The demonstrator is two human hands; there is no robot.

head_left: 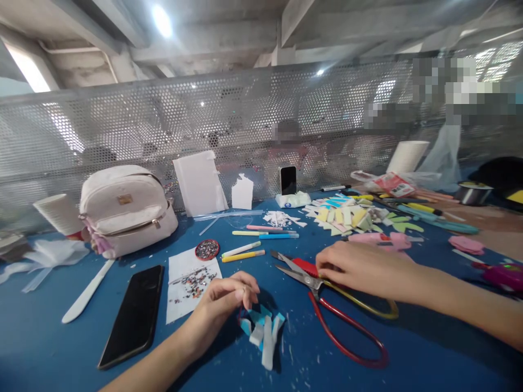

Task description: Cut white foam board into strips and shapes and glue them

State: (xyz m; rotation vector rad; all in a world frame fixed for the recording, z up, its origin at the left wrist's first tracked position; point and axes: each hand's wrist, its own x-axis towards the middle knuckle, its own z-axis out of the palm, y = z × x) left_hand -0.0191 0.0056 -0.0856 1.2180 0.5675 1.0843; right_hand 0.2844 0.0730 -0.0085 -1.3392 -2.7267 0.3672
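Note:
My left hand [224, 300] is closed, its fingertips pinching a small piece made of blue and white foam strips [262, 328] that rests on the blue table [408, 359]. My right hand [354, 268] lies palm down over the pivot of the large scissors [327, 296], which have red and yellow handles and slightly parted blades. A red object [305, 266] sits just under the fingers. The fingers are curled; what they hold, if anything, is hidden.
A black phone [134, 316] and a white paper with glitter [188, 283] lie to the left, next to a white plastic knife [86, 294] and a pink backpack [125, 209]. Markers [245, 251], foam scraps [347, 215] and another phone [288, 179] lie further back before a mesh wall.

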